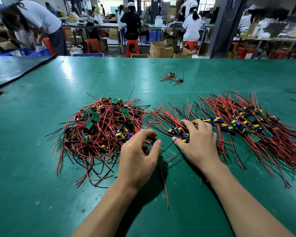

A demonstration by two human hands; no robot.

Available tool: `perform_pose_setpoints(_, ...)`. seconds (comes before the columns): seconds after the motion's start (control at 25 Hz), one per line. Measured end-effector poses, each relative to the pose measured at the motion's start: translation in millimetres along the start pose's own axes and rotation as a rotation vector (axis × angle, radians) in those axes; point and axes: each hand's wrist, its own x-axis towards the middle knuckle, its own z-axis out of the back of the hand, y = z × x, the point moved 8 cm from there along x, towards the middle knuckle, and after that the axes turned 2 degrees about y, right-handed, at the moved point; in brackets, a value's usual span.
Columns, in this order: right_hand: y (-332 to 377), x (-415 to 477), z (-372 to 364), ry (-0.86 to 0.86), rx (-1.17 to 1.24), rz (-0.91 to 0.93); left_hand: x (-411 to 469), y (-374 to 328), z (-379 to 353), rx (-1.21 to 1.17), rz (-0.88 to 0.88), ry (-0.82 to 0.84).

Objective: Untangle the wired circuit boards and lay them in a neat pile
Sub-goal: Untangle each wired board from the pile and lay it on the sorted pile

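Tangled heap (102, 127): wired circuit boards piled left of centre on the green table (41, 168).
Neat pile (243, 124): boards laid in a row, right.
Left hand (138, 154): fingers (149, 132) curled, red wire (164, 184) pinched.
Right hand (200, 142): fingers spread, pressed on the neat pile's left end.
Board markings: too small to be read.

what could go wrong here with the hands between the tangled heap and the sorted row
1. The left hand pinches a red wire right beside the tangled heap. If it is caught there, a pull could drag the heap or strain the wire's joint.
2. The sorted row under the right hand has wires reaching toward the heap, so the two may snag together.
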Motion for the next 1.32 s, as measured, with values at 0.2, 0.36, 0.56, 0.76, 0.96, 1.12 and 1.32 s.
perform_pose_setpoints(0.2,-2.8,6.2,-6.0,0.159,0.103,0.022,-1.5,6.1,-0.8,-0.009,0.034,0.005)
perform_pose_setpoints(0.36,2.9,1.6,3.7,0.075,0.131,0.000,-1.2,9.4,-1.7,-0.020,0.053,0.010)
perform_pose_setpoints(0.56,0.0,2.5,11.6,0.003,0.148,-0.059,-0.9,11.3,-2.4,-0.046,0.065,0.002)
perform_pose_setpoints(0.76,-18.2,2.6,22.3,-0.108,0.232,-0.104,-1.1,12.0,-1.2,-0.060,0.079,-0.005)
perform_pose_setpoints(0.96,-30.6,-1.5,59.5,-0.462,0.405,-0.080,0.2,13.0,5.6,-0.076,0.096,-0.053)
perform_pose_setpoints(1.12,-58.5,4.1,50.8,-0.267,0.206,-0.276,-0.3,11.8,4.5,-0.077,0.106,-0.039)
perform_pose_setpoints(1.32,-19.4,8.8,39.3,-0.092,0.152,0.012,-0.5,11.0,2.4,-0.090,0.126,-0.011)
